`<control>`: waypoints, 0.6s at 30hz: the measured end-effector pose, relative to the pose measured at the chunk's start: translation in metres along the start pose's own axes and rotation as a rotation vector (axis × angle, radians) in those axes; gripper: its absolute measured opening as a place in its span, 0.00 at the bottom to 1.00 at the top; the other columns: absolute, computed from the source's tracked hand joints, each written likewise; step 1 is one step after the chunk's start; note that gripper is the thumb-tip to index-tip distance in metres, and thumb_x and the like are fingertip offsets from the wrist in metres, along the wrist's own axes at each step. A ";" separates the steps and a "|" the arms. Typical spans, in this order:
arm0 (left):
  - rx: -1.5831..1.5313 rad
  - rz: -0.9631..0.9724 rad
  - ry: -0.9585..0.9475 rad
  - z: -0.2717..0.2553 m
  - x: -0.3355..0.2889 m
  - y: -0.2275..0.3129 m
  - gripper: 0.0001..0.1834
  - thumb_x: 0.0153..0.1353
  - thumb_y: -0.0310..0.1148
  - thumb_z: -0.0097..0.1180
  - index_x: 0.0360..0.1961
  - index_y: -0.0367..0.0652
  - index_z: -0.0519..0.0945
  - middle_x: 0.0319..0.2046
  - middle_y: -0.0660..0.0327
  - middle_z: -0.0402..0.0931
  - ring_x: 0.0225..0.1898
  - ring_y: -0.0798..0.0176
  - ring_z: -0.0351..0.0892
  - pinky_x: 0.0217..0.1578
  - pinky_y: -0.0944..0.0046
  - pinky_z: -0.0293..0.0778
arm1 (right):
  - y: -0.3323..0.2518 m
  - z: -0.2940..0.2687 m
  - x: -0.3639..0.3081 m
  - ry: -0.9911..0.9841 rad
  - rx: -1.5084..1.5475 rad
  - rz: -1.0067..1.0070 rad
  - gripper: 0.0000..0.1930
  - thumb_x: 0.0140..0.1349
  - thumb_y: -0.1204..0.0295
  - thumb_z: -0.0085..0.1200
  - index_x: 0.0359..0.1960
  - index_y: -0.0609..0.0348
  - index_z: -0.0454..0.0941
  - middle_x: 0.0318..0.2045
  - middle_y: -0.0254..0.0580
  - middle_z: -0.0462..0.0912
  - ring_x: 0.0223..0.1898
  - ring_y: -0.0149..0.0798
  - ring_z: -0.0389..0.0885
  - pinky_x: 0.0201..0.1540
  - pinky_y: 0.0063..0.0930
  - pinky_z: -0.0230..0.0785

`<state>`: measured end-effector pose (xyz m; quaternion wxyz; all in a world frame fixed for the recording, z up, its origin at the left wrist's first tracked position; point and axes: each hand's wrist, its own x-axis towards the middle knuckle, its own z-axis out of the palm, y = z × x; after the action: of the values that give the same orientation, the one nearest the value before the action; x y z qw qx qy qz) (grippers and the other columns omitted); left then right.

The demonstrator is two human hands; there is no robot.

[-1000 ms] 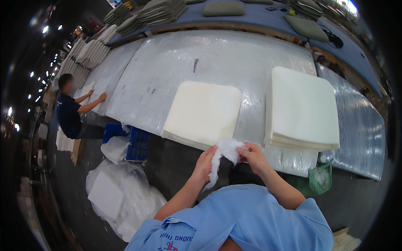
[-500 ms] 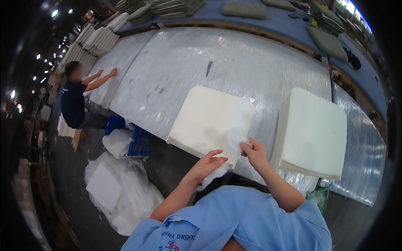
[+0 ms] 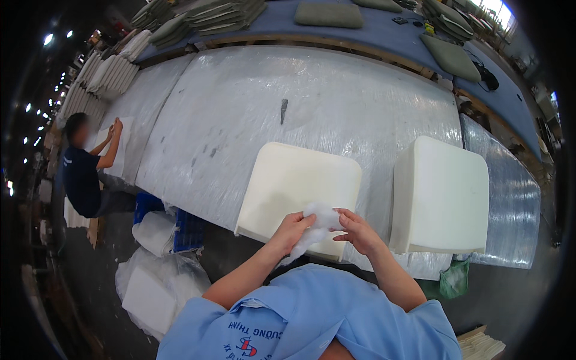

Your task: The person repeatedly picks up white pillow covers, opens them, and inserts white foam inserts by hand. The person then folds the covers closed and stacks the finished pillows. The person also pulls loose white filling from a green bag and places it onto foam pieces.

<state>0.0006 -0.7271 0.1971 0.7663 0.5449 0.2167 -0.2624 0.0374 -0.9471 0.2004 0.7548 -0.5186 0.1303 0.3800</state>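
Observation:
In front of my chest I hold a loose tuft of white fibre wadding. My left hand pinches its left side, and a strand trails below the fingers toward my shirt. On the other side my right hand has its thumb and fingertips closed at the tuft's right edge. Both hands are over the near edge of a cream foam cushion pad, which lies on the plastic-covered table. To the right stands a second, thicker cream foam cushion stack.
A co-worker handles a white sheet at the table's far left. On the floor at left are a blue crate and a clear plastic bag with white pieces. Green cushions lie on the blue table behind. A green bag hangs at right.
My hands have come together at the tuft; the right one moved from the pad's right corner toward the left. The co-worker's hands have shifted with the sheet. The view has tilted slightly.

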 end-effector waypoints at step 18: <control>0.219 -0.099 -0.210 -0.074 0.038 0.045 0.18 0.75 0.40 0.55 0.52 0.35 0.82 0.42 0.63 0.84 0.39 0.72 0.81 0.40 0.67 0.77 | -0.029 0.062 0.063 0.026 0.291 0.119 0.06 0.71 0.66 0.60 0.40 0.52 0.80 0.37 0.31 0.84 0.34 0.28 0.80 0.38 0.28 0.76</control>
<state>0.0552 -0.6515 0.1831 0.7068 0.5835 0.1319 -0.3775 0.0886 -0.8700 0.2093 0.7964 -0.3998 0.2241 0.3945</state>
